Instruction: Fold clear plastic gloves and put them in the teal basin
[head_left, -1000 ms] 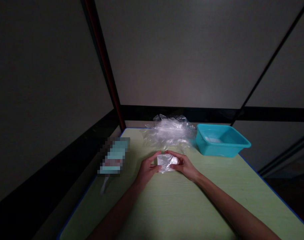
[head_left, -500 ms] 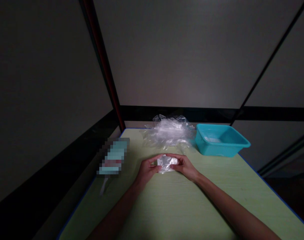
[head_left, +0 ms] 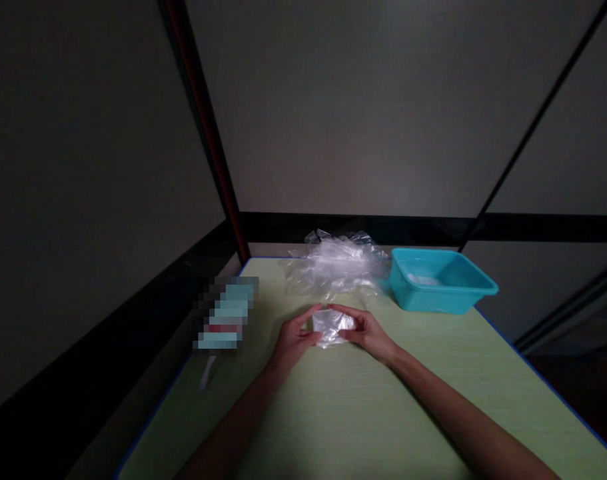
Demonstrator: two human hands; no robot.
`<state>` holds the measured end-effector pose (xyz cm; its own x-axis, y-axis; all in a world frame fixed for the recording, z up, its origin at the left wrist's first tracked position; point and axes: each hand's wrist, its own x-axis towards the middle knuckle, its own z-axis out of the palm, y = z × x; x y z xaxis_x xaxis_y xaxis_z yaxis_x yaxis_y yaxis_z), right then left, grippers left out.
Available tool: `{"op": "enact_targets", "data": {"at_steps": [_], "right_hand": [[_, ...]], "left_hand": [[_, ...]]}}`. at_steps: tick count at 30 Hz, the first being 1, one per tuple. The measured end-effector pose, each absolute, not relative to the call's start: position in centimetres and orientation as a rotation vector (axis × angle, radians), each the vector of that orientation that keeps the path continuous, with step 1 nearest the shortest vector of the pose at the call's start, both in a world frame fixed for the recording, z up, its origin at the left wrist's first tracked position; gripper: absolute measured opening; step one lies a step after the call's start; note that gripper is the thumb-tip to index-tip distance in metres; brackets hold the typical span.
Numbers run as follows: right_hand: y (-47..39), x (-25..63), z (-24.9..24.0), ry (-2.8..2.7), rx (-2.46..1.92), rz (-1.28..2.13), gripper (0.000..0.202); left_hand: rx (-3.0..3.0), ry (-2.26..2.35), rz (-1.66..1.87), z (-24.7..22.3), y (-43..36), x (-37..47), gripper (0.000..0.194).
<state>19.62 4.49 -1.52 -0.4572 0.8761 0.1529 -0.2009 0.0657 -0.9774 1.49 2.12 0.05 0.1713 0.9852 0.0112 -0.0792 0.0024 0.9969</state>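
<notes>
A small folded clear plastic bag [head_left: 329,327] lies in the middle of the table, creased and shiny, roughly rectangular. My left hand [head_left: 294,339] grips its left side, thumb at the near corner and index finger at the far edge. At its right side, my right hand [head_left: 367,333] holds it with the thumb on top near the front and the index finger along the far edge. Just beyond my fingers lies a loose heap of clear plastic bags [head_left: 340,263].
A turquoise plastic basin [head_left: 438,300] stands at the back right, with something pale inside. On the left edge lies a pale green item [head_left: 228,313], blurred by pixelation. The pale green table [head_left: 343,420] has a blue edge, with walls behind and to the left.
My fingertips have shifted slightly along the far edge of the folded bag, the two index fingers a little farther apart. The heap and basin stay put.
</notes>
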Motion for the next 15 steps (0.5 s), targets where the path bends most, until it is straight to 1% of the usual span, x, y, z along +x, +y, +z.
{"op": "enact_targets", "data": {"at_steps": [6,11,15], "right_hand": [[4.6,19.65,-1.56,-1.485,-0.705,1.54,0.058],[4.45,19.73,-0.88,-1.416,-0.679,1.563,0.065],[4.54,20.17,-0.68,-1.406,-0.698,1.563,0.07]], "left_hand": [[1.266,0.997,1.138,-0.07,2.25,1.44,0.068],[1.206,0.956,1.131,0.16,2.2,1.61,0.088],[1.138,0.983,1.09,0.74,1.7,1.9,0.094]]}}
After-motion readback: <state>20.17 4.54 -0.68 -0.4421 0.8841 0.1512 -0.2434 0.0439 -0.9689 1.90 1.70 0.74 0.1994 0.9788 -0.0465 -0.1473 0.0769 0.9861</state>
